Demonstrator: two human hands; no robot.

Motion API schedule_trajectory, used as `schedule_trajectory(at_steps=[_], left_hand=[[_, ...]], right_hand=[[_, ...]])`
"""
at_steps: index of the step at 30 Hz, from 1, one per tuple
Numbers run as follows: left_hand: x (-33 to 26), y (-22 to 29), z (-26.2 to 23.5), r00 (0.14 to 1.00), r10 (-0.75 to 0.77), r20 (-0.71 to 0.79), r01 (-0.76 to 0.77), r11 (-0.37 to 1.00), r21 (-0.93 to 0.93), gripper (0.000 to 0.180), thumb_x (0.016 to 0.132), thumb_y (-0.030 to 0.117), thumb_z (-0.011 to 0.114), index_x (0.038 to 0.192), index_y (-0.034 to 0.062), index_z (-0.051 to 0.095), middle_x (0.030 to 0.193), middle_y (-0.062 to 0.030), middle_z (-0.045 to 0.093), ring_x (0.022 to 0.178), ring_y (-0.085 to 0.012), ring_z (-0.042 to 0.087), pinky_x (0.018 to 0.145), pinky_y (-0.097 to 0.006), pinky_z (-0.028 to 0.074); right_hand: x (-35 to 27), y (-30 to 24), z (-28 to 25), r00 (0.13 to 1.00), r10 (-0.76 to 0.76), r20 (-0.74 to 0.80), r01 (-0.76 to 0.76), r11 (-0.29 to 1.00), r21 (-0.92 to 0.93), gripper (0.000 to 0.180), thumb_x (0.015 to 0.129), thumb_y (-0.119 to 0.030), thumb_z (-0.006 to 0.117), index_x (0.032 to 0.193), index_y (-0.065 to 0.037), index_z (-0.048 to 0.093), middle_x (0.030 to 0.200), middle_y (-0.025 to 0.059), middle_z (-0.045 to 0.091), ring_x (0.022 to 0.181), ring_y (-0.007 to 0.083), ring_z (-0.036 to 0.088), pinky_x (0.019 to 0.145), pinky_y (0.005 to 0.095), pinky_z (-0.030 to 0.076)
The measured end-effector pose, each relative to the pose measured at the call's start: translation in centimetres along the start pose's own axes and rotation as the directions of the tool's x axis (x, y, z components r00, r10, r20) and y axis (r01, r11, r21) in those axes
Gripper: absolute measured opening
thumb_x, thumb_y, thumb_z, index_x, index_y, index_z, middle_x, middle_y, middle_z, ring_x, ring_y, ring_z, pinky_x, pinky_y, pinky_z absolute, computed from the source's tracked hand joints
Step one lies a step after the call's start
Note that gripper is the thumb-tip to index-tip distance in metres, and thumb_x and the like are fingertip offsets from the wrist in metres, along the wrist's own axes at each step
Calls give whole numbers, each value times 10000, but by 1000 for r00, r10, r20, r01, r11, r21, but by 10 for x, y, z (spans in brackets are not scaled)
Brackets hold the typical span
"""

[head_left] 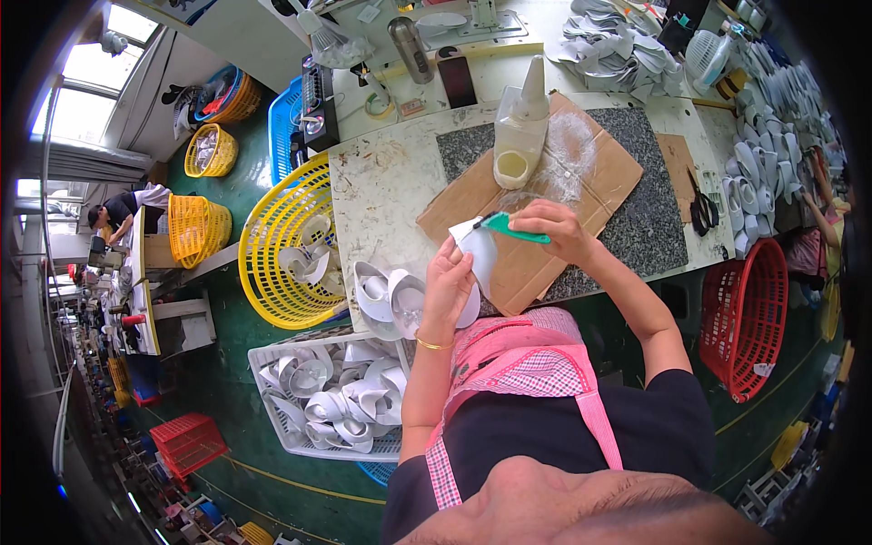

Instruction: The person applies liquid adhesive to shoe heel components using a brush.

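My left hand (pixel 443 289) pinches a curved white shoe piece (pixel 480 256) by its edge, over the near side of a cardboard sheet (pixel 522 277). My right hand (pixel 559 230) is closed around a green-handled brush (pixel 516 229), its dark bristles at the top end of the piece. Beyond both hands a whitish plastic bottle (pixel 520 127) stands on the cardboard, with a cut opening low on its near side and a cone-shaped top. Thin clear film (pixel 574 150) lies beside it. More curved white shoe pieces (pixel 407 300) sit close to my left wrist at the table edge.
Under the cardboard is a speckled stone slab (pixel 658 227). Black scissors (pixel 701 204) lie on the right, a phone (pixel 456 77) and a flask (pixel 411 50) at the back. A yellow basket (pixel 259 268) and a white crate (pixel 300 445) hold white pieces; a red basket (pixel 740 318) stands right.
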State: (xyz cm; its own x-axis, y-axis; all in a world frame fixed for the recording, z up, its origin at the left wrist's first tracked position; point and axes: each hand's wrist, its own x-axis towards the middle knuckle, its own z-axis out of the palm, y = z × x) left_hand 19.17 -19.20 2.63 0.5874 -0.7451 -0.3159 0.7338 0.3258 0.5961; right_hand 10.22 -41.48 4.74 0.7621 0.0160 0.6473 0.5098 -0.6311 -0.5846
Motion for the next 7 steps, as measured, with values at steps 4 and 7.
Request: schedule_trajectory(at_steps=[4, 7], left_hand=[[-1, 8, 7, 1000, -27, 1, 27, 1000, 14, 504, 904, -67, 493, 1369, -51, 297, 1252, -141, 549, 1107, -171, 580, 911, -288, 512], [3, 8, 8, 999, -27, 37, 28, 1000, -14, 550, 916, -41, 494, 1410, -43, 251, 1297, -143, 522, 1170, -208, 548, 967, -319, 481]], right_hand=[[-2, -3, -1, 992, 16, -123, -13, 1000, 18, 325, 705, 30, 630, 1018, -48, 663, 959, 96, 664, 833, 278, 640, 744, 364, 516], [0, -6, 12, 992, -62, 106, 52, 994, 91, 325, 752, 10, 637, 1059, -91, 671, 1006, 110, 658, 854, 281, 640, 751, 375, 517]])
